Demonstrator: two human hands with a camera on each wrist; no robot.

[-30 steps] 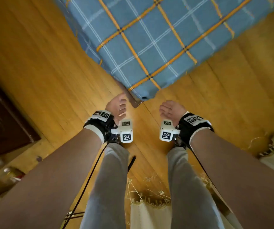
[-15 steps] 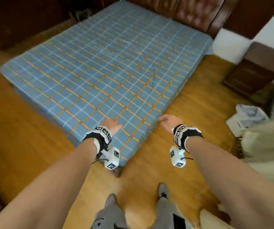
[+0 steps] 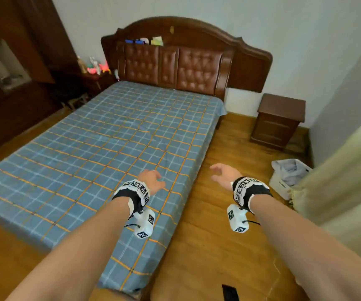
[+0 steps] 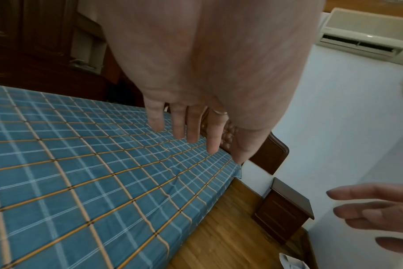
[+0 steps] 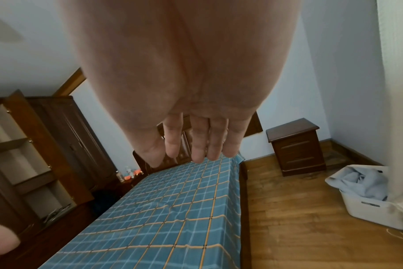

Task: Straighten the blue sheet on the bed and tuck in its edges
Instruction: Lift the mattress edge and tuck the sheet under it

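A blue sheet (image 3: pixel 101 148) with orange and white checks covers the whole mattress, with faint creases near its middle and right side (image 4: pixel 173 163). Its near corner (image 3: pixel 129 279) hangs over the bed's foot. My left hand (image 3: pixel 151 181) hovers above the sheet's near right part, fingers (image 4: pixel 191 127) straight and apart, holding nothing. My right hand (image 3: pixel 221 174) hangs over the wooden floor just right of the bed's edge, fingers (image 5: pixel 198 145) relaxed and empty. Neither hand touches the cloth.
A dark carved headboard (image 3: pixel 186 61) stands at the far end. A brown nightstand (image 3: pixel 279 120) sits right of it. A white basket with cloth (image 3: pixel 288 177) stands on the floor at right, beside a pale curtain (image 3: pixel 338 181). A wardrobe (image 5: pixel 46 154) lines the left wall.
The head view rose from my feet and the bed's corner to take in the whole bed. Both hands lifted from near my knees and reached forward, the left over the sheet, the right beside the bed.
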